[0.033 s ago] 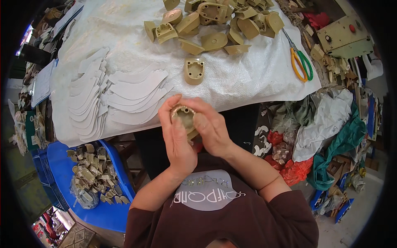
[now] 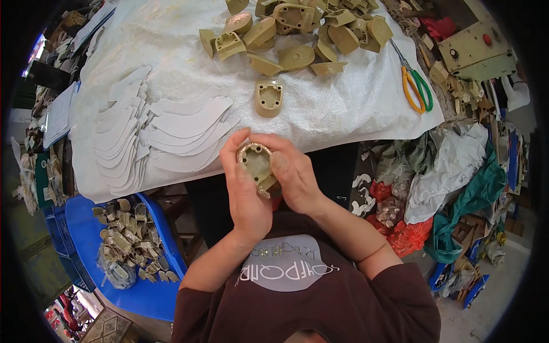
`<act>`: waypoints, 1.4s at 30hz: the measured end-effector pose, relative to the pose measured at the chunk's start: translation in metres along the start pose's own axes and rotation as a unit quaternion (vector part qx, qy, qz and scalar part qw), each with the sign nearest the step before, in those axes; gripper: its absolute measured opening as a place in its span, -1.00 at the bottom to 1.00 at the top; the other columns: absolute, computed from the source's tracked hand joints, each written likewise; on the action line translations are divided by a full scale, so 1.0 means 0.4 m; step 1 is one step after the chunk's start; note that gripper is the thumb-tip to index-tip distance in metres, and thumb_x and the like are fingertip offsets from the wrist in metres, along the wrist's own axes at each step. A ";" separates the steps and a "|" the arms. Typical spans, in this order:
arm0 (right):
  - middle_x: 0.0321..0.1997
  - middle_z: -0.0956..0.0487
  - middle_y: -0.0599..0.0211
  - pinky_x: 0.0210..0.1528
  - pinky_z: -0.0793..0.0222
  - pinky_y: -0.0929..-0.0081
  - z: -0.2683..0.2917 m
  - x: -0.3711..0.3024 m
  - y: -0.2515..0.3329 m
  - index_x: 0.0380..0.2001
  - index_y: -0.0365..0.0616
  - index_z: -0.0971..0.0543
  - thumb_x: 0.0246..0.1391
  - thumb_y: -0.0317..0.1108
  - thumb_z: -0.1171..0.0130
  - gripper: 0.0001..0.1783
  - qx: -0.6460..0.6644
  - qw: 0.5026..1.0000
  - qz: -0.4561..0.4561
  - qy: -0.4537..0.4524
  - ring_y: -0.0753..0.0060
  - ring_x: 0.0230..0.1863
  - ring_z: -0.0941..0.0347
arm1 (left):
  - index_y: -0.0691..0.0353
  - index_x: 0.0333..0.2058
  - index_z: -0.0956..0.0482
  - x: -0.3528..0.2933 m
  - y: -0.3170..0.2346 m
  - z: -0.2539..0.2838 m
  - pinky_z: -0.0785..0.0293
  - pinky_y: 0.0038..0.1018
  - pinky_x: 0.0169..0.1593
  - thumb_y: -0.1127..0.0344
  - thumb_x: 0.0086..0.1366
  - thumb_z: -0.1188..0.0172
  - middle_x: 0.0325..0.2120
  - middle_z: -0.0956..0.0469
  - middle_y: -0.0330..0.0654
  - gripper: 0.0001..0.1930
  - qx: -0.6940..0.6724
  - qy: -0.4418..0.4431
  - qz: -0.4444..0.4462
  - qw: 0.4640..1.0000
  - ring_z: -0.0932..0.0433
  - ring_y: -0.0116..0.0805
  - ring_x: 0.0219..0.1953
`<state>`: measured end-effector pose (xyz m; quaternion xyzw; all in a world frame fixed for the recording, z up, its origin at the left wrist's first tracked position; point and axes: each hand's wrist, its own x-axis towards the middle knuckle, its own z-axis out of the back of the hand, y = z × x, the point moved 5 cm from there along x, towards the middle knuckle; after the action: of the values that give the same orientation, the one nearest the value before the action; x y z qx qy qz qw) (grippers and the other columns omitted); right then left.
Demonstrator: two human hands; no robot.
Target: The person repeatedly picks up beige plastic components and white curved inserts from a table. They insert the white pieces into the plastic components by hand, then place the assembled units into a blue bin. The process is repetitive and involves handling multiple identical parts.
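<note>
Between my palms, just off the near edge of the table, is a tan plastic shoe heel (image 2: pixel 255 163) with a hollow side facing up and a glittery rim. My left hand (image 2: pixel 247 197) wraps its left side, fingertips at the far end. My right hand (image 2: pixel 294 177) closes round the right side, thumb at the rim. A single matching heel (image 2: pixel 268 98) stands on the white sheet beyond my hands. Farther back lies a heap of similar heels (image 2: pixel 296 56). White curved pieces (image 2: pixel 186 134) are spread in overlapping rows left of my hands.
Scissors (image 2: pixel 417 88) with orange and green handles lie at the right of the white cloth (image 2: pixel 343 120). A blue chair (image 2: pixel 148 297) at lower left bears several glittery heels (image 2: pixel 128 237). Plastic bags (image 2: pixel 446 171) crowd the right side, below a metal control box (image 2: pixel 477 51).
My thumbs have shifted away from the heel's hollow, so more of its inside and near end shows. Both hands still hold it in about the same place.
</note>
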<state>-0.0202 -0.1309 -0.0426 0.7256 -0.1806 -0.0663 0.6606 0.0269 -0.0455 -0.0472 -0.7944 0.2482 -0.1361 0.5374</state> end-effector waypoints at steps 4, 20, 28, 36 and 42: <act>0.01 -0.43 0.32 -0.09 -0.27 0.58 0.016 0.012 0.000 0.23 -0.23 -0.23 0.08 0.42 0.34 -0.04 0.079 0.992 -0.094 0.025 0.57 -0.16 -0.34 | 0.04 0.25 -0.02 0.012 -0.012 -0.019 -0.37 -0.33 -0.09 -0.27 0.36 0.46 -0.13 -0.40 -0.03 -0.34 -0.228 0.029 0.107 0.967 -0.42 -0.24 -0.17; -0.38 -0.47 0.20 -0.36 -0.35 0.39 0.063 0.045 0.116 -0.14 -0.27 -0.48 0.07 -0.21 -0.17 -0.62 -0.274 0.960 0.006 0.066 0.26 -0.39 -0.43 | 0.34 0.25 0.15 0.007 -0.077 -0.021 -0.44 -0.42 -0.12 0.20 0.23 -0.15 -0.22 -0.44 0.06 -0.21 0.277 0.193 -0.158 0.928 -0.50 -0.26 -0.24; -0.47 -0.50 0.32 -0.36 -0.30 0.55 0.106 0.030 0.054 -0.18 -0.30 -0.50 0.22 -0.21 0.01 -0.66 -0.012 0.995 -0.094 0.009 0.54 -0.44 -0.37 | 0.33 0.11 -0.25 0.016 -0.066 0.021 -0.43 -0.52 -0.19 0.53 0.02 -0.28 -0.19 -0.40 -0.15 -0.36 0.264 0.170 -0.023 0.949 -0.46 -0.39 -0.23; -0.47 -0.48 0.47 -0.44 -0.25 0.68 0.115 0.039 0.045 -0.40 -0.22 -0.49 0.16 -0.29 -0.09 -0.80 -0.020 0.993 -0.096 0.061 0.68 -0.49 -0.30 | 0.25 -0.02 -0.44 0.017 -0.125 -0.020 -0.44 -0.53 -0.45 0.62 -0.21 -0.36 -0.34 -0.41 -0.13 -0.35 0.414 0.193 -0.209 0.865 -0.45 -0.34 -0.40; -0.47 -0.50 0.53 -0.40 -0.30 0.65 0.116 0.027 0.032 -0.35 -0.24 -0.51 0.22 -0.27 -0.03 -0.77 -0.024 0.990 -0.134 -0.027 0.68 -0.45 -0.34 | 0.27 -0.14 -0.45 0.028 -0.105 -0.029 -0.40 -0.51 -0.52 0.51 -0.28 -0.41 -0.46 -0.40 -0.14 -0.41 0.430 0.135 -0.255 0.855 -0.43 -0.33 -0.52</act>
<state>-0.0278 -0.1787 -0.0339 0.7254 -0.0979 -0.1777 0.6577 0.0409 -0.0481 -0.0044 -0.4932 0.0236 -0.4678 0.7330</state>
